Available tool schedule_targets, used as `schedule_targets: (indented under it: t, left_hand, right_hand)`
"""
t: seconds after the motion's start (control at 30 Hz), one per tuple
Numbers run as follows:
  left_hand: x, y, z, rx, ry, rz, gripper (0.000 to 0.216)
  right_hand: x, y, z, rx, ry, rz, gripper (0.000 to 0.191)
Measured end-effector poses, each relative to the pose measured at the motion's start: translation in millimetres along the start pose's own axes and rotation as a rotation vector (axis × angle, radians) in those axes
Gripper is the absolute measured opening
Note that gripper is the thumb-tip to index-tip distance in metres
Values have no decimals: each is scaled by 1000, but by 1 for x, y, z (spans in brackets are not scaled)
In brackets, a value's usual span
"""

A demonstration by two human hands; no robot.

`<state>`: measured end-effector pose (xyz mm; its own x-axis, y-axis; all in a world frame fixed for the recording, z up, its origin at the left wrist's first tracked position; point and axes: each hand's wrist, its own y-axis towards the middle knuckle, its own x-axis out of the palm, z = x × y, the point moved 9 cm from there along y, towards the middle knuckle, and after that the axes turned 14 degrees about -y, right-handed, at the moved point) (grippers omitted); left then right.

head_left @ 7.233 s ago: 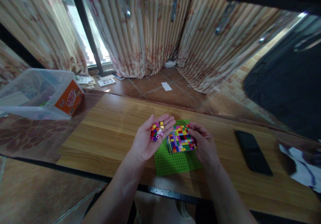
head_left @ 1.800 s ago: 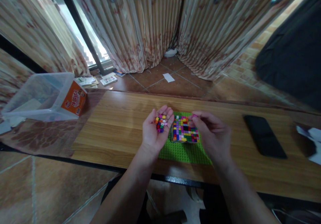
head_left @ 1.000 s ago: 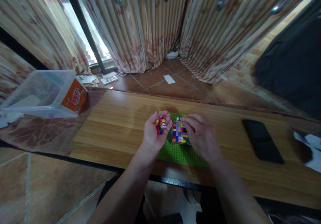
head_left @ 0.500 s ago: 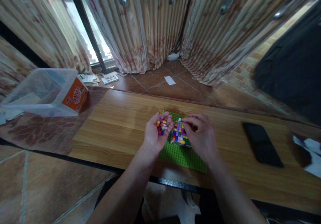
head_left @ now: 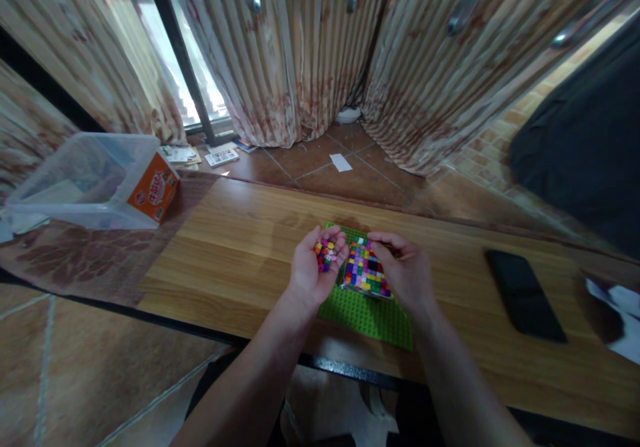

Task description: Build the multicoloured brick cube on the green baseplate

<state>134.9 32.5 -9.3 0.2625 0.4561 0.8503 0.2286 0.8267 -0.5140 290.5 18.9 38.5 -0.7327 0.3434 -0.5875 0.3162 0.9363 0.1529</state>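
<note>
Cupped palm up, my left hand (head_left: 306, 275) holds a small heap of loose coloured toy bricks (head_left: 326, 253). Just to its right, a block covered in many small coloured bricks (head_left: 360, 270) rests on a green studded baseplate (head_left: 367, 321). A dark square spot shows among the colours on its top. My right hand (head_left: 411, 275) is over the block's far right part, thumb and fingertips pinched together at its upper edge. Whatever lies between those fingertips is too small to make out. The hand covers part of the block's right side.
A wooden table (head_left: 240, 233) carries the baseplate. On its right lies a black phone (head_left: 525, 297), with white paper (head_left: 623, 310) beyond. A clear plastic bin (head_left: 90, 217) with an orange label stands at the left. Patterned curtains (head_left: 310, 53) hang behind.
My right hand has shifted slightly, uncovering more of the block's top and its dark spot. The left hand still cups the bricks. The whole view has moved a little.
</note>
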Motion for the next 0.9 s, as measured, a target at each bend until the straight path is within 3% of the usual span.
schedule_targets:
  t: [0.33,0.6,0.7,0.83,0.9]
  left_hand:
    - [0,1,-1,-9,-9,-5,33]
    - [2,-1,1,-1,2,-3,34]
    - [4,-1,2,-3,-1,-30,35]
    - [13,-5,0,-27,-11,-108,38]
    - [19,-8,-3,-48,-14,-148,39]
  right_hand:
    - [5,0,3,88,84,-22,18]
    - [8,0,5,66,74,-32,17]
    - [2,-1,0,-23,9,3,20]
    - [-26,-11,-24,-254,-99,259,15]
    - [-32,-20,-39,-371,-107,318,12]
